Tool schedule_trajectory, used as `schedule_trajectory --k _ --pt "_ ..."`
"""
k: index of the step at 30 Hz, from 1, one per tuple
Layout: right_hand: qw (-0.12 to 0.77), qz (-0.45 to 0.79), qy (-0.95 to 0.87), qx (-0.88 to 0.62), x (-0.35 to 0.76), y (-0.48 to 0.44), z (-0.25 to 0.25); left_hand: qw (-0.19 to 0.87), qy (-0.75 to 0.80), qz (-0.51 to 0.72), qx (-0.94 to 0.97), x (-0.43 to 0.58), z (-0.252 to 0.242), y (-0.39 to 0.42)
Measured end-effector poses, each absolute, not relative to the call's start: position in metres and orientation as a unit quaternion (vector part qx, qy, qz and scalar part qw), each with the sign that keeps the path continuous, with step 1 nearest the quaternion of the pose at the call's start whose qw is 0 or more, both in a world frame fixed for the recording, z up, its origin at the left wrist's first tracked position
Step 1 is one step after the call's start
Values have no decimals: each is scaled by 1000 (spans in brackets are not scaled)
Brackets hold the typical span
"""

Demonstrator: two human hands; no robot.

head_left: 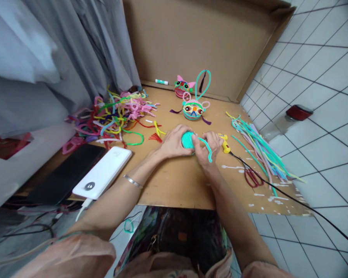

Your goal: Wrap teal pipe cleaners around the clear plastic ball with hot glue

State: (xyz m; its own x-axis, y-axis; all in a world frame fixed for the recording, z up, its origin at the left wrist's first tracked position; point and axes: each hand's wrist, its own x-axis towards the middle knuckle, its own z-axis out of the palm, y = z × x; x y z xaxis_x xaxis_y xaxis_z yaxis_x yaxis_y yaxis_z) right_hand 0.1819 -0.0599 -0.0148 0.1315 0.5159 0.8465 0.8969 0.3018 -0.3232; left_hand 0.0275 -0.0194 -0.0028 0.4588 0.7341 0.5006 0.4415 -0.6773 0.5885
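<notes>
A round ball wrapped in turquoise pipe cleaner is held over the middle of the table. My left hand curls around its left side and bottom, fingers closed on it. On the ball's right side, my right hand presses with its thumb, the other fingers bent. A loose turquoise pipe cleaner end sticks out across the right hand and curves down. Just right of that hand lies a yellow glue gun, partly hidden behind the fingers. The ball's underside is covered by my hands.
Two decorated animal heads stand at the back. Left are tangled pipe cleaners, a white power bank and a black phone. Right are straight pipe cleaners, red-handled scissors and a black cord. A cardboard wall closes the back.
</notes>
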Motion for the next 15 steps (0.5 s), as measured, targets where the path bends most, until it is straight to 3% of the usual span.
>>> schedule_trajectory --k 7,15 --pt "500 -178 -652 -541 180 -58 -14 128 356 362 852 28 -5 -23" --pt "493 -136 -686 -518 180 -63 -8 226 336 400 822 24 -4 -14"
